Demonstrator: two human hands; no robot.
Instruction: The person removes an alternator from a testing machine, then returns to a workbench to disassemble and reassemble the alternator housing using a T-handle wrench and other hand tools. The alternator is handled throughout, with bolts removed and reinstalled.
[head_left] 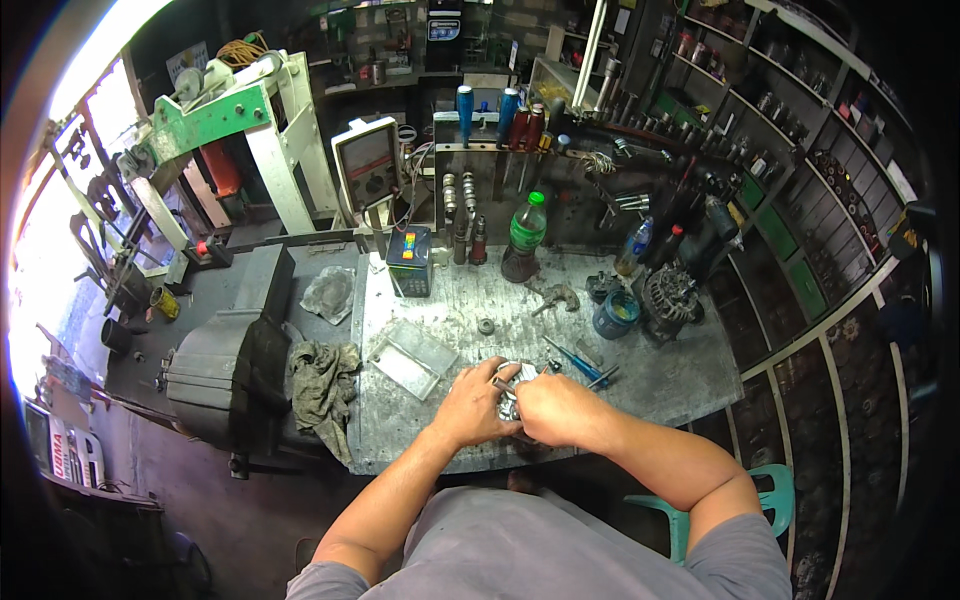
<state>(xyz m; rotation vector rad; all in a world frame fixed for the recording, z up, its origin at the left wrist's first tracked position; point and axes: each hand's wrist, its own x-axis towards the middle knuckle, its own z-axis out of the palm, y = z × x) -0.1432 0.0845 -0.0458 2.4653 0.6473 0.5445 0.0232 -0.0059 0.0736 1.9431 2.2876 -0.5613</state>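
Near the front edge of the metal-topped workbench (640,395), a silver ribbed metal part (509,402) lies between my two hands. My left hand (472,402) curls round its left side with the thumb close in front, holding it against the bench. On its right side my right hand (558,408) is closed in a fist; what its fingers hold is hidden. Just beyond the right hand lie a blue-handled screwdriver (575,362) and a thin metal rod (604,377). A small metal ring (486,326) sits farther back.
At the left are a clear plastic tray (413,360), a crumpled cloth (322,385) and a large vise (225,375). Behind stand a green-capped bottle (527,235) and a black box (410,265). An alternator (670,298) and blue tub (616,314) are rightward; a green chair (775,495) is beside me.
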